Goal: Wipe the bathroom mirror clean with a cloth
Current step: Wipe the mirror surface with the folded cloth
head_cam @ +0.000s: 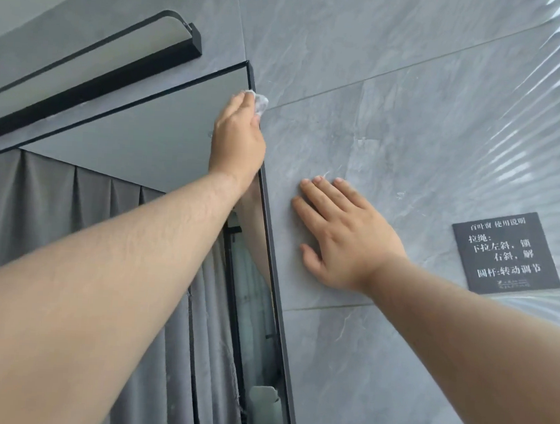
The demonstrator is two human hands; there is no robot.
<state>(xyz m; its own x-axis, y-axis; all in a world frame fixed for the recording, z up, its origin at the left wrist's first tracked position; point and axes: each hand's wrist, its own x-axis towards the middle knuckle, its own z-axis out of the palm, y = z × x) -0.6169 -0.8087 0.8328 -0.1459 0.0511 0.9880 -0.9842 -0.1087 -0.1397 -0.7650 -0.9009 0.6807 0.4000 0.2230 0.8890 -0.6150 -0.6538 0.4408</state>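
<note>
The black-framed bathroom mirror point(152, 132) fills the left half of the view and reflects grey curtains. My left hand point(239, 137) reaches up to the mirror's top right corner and presses a small white cloth point(260, 102) against the glass at the frame edge; only a bit of the cloth shows past the fingers. My right hand point(346, 235) lies flat with straight fingers on the grey tiled wall point(393, 104) just right of the mirror frame, holding nothing.
A black bar lamp point(93, 79) is mounted above the mirror. A dark sign with white lettering point(505, 252) hangs on the wall at the right. Window blinds point(547, 107) show at the far right.
</note>
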